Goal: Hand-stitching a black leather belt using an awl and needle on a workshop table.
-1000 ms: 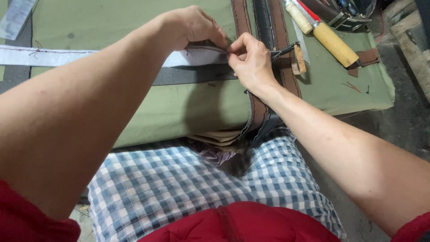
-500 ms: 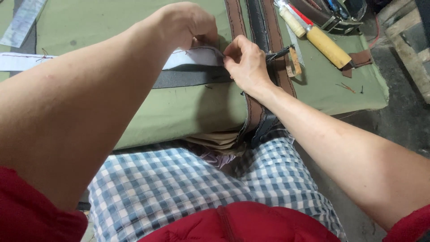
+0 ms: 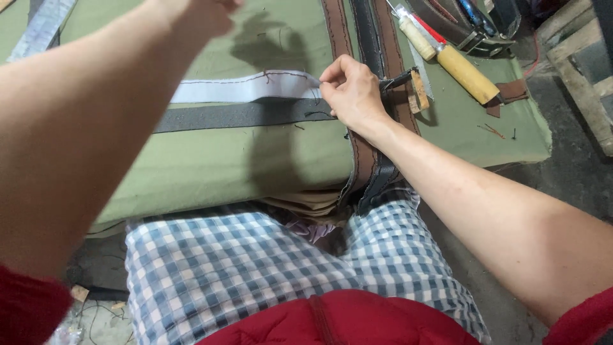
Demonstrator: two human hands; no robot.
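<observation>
My right hand (image 3: 350, 94) pinches the right end of a white stitched strip (image 3: 242, 86). The strip lies across a green cloth-covered board (image 3: 255, 160), just above a dark grey strap (image 3: 242, 115). A dark metal tool with a small wooden handle (image 3: 418, 89) sticks out from under this hand's fingers. My left hand (image 3: 201, 14) is raised well above the strip at the top edge, blurred and partly cut off. A brown and black leather belt (image 3: 365, 160) runs down the board under my right wrist and hangs over my lap.
A yellow-handled knife (image 3: 466, 73) and a cream-handled tool (image 3: 415, 35) lie on the board's right side beside a brown leather scrap (image 3: 511, 89). A coiled belt (image 3: 460, 22) sits at the top right and a ruler (image 3: 45, 25) at the top left. Wooden boards (image 3: 587, 76) stand on the right.
My left hand has let go of the white strip and lifted up and away to the left. My right hand stays pinched on the strip's end.
</observation>
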